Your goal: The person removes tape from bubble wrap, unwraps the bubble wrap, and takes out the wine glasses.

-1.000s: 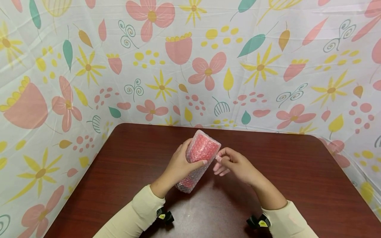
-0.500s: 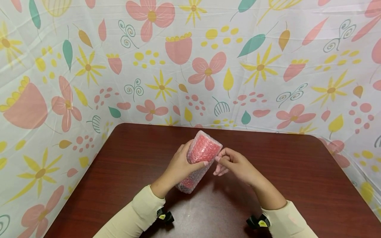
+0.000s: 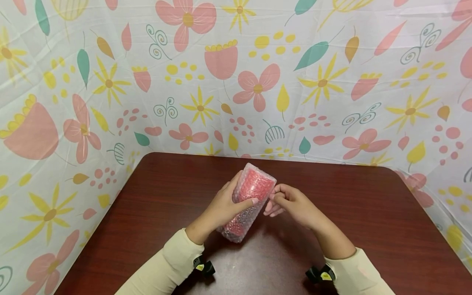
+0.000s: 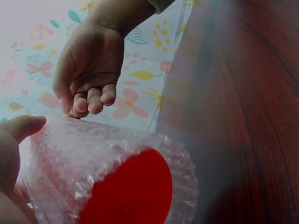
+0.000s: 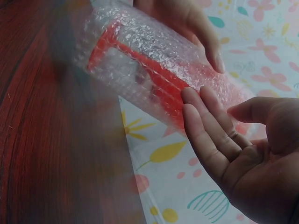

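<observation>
A red, round-ended object wrapped in bubble wrap [image 3: 254, 184] is held tilted above the table in the head view. My left hand [image 3: 217, 205] grips it from the left side, the thumb lying across its front. At the upper right edge of the wrap, my right hand [image 3: 291, 203] pinches the bubble wrap between thumb and index finger. Its other fingers extend loosely below, as the right hand [image 5: 243, 144] shows in the right wrist view. In the left wrist view the red end [image 4: 133, 191] shows through the bubble wrap [image 4: 84, 149]. What the object inside is, I cannot tell.
A dark red-brown wooden table [image 3: 166, 184] lies under both hands. Behind it and along the sides hangs a white cloth [image 3: 236, 94] with printed flowers and leaves. Black camera mounts [image 3: 204, 266] sit at both wrists.
The wrapped object has shifted slightly right and turned a little in my left hand, and its lower end shows more. My right hand stays at the wrap's edge, nearly still.
</observation>
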The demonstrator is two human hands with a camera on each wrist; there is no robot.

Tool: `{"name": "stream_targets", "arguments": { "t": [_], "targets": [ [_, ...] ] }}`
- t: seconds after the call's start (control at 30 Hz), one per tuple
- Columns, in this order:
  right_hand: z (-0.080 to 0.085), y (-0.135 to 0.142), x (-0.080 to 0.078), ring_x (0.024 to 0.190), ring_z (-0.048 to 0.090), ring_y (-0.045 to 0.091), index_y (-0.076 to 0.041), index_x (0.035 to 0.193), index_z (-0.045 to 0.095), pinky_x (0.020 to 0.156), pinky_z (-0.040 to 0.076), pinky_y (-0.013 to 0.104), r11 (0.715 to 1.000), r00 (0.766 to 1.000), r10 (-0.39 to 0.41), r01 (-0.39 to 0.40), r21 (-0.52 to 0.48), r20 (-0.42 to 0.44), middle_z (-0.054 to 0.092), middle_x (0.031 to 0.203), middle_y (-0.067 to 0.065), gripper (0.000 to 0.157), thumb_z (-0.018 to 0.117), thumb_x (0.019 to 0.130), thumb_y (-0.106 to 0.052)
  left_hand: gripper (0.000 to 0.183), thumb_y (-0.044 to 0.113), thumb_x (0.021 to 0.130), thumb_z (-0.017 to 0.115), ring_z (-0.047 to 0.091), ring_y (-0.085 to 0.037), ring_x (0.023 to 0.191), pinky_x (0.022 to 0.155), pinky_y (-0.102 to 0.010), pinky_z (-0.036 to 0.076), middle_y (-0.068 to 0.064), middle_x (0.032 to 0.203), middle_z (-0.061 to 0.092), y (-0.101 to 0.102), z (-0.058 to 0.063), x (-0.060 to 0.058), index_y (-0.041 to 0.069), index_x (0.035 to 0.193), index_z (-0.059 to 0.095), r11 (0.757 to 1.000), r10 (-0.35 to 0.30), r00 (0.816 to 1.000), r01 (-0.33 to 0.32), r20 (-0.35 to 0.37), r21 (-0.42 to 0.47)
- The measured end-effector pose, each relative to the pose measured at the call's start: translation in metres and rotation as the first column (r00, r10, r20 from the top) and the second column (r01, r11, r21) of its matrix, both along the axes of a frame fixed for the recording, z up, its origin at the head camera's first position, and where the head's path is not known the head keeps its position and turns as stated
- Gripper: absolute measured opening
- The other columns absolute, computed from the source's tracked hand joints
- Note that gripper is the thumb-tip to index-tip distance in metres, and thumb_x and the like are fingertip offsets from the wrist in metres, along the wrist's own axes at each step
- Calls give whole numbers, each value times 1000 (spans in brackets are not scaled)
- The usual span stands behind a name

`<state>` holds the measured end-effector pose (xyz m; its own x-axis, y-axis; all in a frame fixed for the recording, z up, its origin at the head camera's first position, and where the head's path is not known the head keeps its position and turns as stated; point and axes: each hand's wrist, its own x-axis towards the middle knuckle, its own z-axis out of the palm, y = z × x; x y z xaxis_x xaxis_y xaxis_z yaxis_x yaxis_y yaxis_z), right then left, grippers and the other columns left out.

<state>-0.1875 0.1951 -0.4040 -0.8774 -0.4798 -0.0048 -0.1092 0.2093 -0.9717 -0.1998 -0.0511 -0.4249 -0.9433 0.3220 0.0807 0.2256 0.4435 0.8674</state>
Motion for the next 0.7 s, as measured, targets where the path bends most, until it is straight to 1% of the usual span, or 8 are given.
{"name": "stream_targets", "arguments": {
  "t": [0.1, 0.2, 0.3, 0.47, 0.6, 0.7],
  "targets": [
    [0, 0, 0, 89, 73, 43, 11, 118, 49, 80, 59, 53, 1000, 1000, 14, -14, -1, 2, 70, 93, 26, 25, 43, 108, -11, 90, 57, 84, 75, 61, -23, 119, 93, -45, 54, -3, 146, 53, 0, -1, -1, 44, 157, 24, 999, -10, 1000, 10, -3, 35],
    [0, 0, 1, 88, 75, 36, 11, 120, 48, 80, 60, 50, 999, 999, 32, -32, -1, -5, 68, 91, 26, 27, 41, 108, -11, 86, 56, 83, 77, 62, -21, 114, 90, -42, 55, -1, 140, 57, 0, -2, -2, 43, 154, 29, 999, -2, 1000, 2, -9, 55],
    [0, 1, 1, 87, 76, 30, 12, 122, 46, 79, 61, 48, 999, 998, 53, -53, -7, -15, 66, 90, 26, 28, 40, 109, -12, 85, 55, 82, 79, 61, -20, 113, 91, -42, 54, 1, 138, 57, 0, -2, -3, 41, 152, 33, 998, 17, 1000, -16, -17, 61],
    [-1, 1, 1, 89, 76, 30, 12, 125, 41, 80, 61, 46, 996, 996, 83, -83, -34, -19, 63, 92, 29, 28, 39, 110, -12, 87, 54, 81, 81, 59, -20, 115, 94, -44, 53, 0, 140, 54, 1, -1, -3, 37, 152, 34, 997, 43, 998, -40, -35, 66],
    [-2, 0, 0, 93, 76, 27, 13, 124, 37, 81, 61, 43, 996, 997, 73, -73, -42, 4, 66, 102, 33, 29, 41, 109, -12, 90, 54, 80, 81, 58, -21, 118, 96, -46, 52, 0, 144, 52, 1, 1, -3, 34, 154, 33, 997, 62, 997, -59, -50, 54],
    [-2, -1, 0, 92, 76, 26, 14, 122, 39, 81, 62, 42, 999, 999, 47, -46, -26, 12, 68, 106, 34, 29, 43, 109, -12, 91, 54, 80, 81, 58, -21, 119, 96, -46, 52, 0, 145, 51, 1, 2, -3, 33, 154, 33, 997, 71, 996, -69, -54, 41]
  ]
}}
